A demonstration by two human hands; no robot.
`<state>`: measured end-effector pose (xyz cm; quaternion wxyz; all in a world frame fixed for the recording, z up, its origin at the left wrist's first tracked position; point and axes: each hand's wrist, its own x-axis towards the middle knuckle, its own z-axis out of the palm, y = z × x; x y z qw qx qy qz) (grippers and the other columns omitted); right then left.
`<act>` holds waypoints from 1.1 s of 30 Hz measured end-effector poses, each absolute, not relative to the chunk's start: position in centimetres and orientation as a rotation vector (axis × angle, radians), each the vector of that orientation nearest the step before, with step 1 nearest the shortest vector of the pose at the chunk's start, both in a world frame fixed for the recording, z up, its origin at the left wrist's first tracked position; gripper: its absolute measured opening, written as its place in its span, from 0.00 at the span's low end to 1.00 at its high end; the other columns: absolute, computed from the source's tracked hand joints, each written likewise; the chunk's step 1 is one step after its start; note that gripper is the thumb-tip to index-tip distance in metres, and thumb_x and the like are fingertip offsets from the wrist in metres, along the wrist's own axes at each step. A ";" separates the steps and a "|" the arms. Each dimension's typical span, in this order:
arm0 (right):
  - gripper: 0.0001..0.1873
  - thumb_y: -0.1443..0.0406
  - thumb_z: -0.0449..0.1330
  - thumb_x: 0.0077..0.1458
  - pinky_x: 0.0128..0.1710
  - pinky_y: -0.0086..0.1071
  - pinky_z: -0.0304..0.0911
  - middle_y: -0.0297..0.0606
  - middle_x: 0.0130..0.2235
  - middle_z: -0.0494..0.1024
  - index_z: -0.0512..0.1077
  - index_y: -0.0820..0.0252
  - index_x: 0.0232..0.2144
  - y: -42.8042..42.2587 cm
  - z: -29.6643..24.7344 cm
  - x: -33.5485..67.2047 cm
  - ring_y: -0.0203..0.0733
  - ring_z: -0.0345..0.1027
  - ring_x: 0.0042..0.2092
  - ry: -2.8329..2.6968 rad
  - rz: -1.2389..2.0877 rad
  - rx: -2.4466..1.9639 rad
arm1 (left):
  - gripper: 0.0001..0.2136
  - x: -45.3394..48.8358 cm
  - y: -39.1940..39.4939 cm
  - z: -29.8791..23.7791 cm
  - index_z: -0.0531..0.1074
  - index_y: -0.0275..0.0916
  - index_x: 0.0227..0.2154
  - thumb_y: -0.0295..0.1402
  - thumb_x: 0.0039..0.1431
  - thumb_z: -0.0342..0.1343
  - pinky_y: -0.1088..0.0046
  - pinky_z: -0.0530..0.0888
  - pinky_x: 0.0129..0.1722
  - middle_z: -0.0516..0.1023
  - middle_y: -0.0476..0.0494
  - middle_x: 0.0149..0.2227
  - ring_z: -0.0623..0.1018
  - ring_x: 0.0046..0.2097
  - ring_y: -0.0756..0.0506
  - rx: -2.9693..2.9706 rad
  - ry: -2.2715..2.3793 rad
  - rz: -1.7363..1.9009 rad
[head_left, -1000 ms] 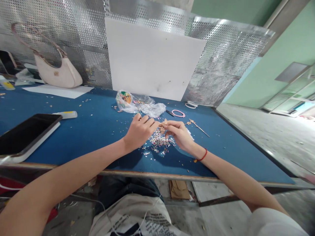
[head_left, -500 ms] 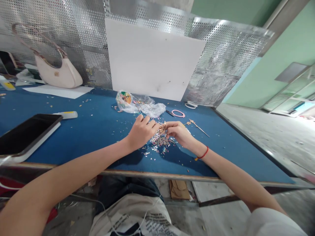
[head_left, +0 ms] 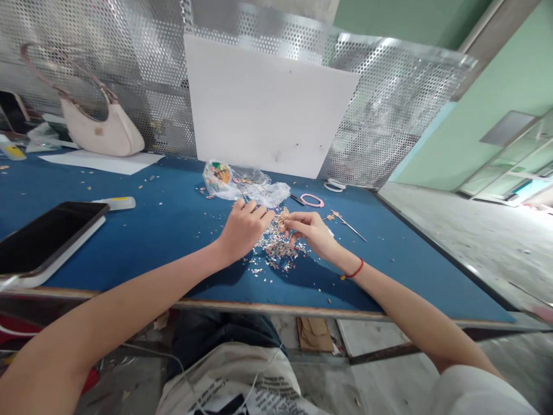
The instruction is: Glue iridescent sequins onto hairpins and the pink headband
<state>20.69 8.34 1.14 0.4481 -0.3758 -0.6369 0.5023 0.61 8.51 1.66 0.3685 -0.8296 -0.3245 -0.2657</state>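
My right hand (head_left: 314, 235) pinches a gold openwork ornament (head_left: 283, 219) between thumb and fingers, above the blue table. Just left of it is my left hand (head_left: 245, 229), back upward, fingers curled and closed; whatever they hold is hidden. Beneath both hands lies a spread pile of tiny shiny multicoloured pieces (head_left: 280, 250), some scattered toward the table's front edge. Right of my right hand rests a thin metal pin with a gold decorated end (head_left: 351, 226), beside a small gold piece (head_left: 330, 217).
Behind the hands sit a crumpled clear plastic bag (head_left: 274, 193), a round container with colourful bits (head_left: 219, 173) and a pink-handled tool (head_left: 313, 200). Leftward are a phone (head_left: 52, 233), a small bottle (head_left: 118, 203) and a white handbag (head_left: 101, 129). A white board (head_left: 272, 104) stands behind.
My left hand has moved slightly left, away from the gold ornament, which now shows more fully in my right hand. The right hand has barely shifted.
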 end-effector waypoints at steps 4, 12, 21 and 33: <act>0.09 0.63 0.61 0.51 0.21 0.29 0.66 0.37 0.25 0.74 0.77 0.61 0.23 8.4 1.0 20.8 0.36 0.66 0.25 -1.622 1.203 -0.903 | 0.10 0.6 8.4 1.7 0.72 0.38 0.31 0.22 0.63 0.48 0.64 0.59 0.35 0.75 0.46 0.27 0.69 0.33 0.43 -2.146 -0.841 -0.675; 0.07 0.68 0.60 0.48 0.20 0.29 0.67 0.37 0.24 0.75 0.79 0.61 0.24 8.5 1.2 21.1 0.37 0.68 0.26 -1.571 1.305 -0.856 | 0.09 0.6 8.3 1.8 0.73 0.38 0.32 0.22 0.62 0.48 0.64 0.59 0.36 0.75 0.45 0.28 0.68 0.34 0.43 -2.193 -0.869 -0.647; 0.07 0.65 0.62 0.48 0.19 0.28 0.65 0.37 0.24 0.75 0.78 0.61 0.23 8.6 0.9 21.1 0.36 0.67 0.25 -1.578 1.255 -0.892 | 0.12 0.6 8.1 2.0 0.73 0.38 0.34 0.21 0.63 0.46 0.64 0.59 0.36 0.74 0.45 0.28 0.68 0.34 0.43 -2.206 -0.869 -0.637; 0.04 0.69 0.60 0.43 0.21 0.29 0.67 0.37 0.25 0.78 0.76 0.62 0.23 9.1 1.0 21.4 0.35 0.68 0.24 -1.468 1.360 -0.940 | 0.12 0.6 8.3 1.8 0.73 0.38 0.31 0.22 0.63 0.46 0.64 0.59 0.36 0.75 0.44 0.28 0.68 0.34 0.43 -2.199 -0.881 -0.643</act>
